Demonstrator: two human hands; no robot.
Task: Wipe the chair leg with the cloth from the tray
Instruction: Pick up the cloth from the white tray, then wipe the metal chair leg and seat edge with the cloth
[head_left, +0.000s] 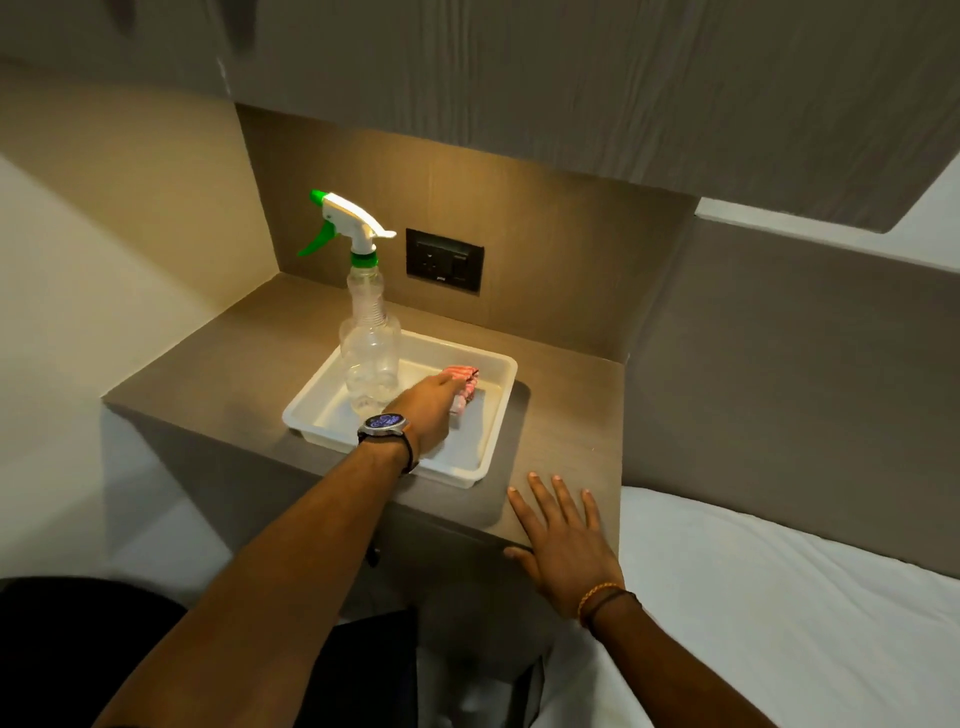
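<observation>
A white tray sits on a brown bedside shelf. A folded pink striped cloth lies inside it toward the back right. My left hand, with a watch on the wrist, reaches into the tray and its fingers rest on the cloth; whether they grip it is hidden. My right hand lies flat with fingers spread on the shelf's front right corner. No chair leg is visible.
A clear spray bottle with a green and white trigger stands in the tray's back left. A dark wall socket is behind it. A white bed lies at right. Something dark fills the lower left. A cabinet hangs overhead.
</observation>
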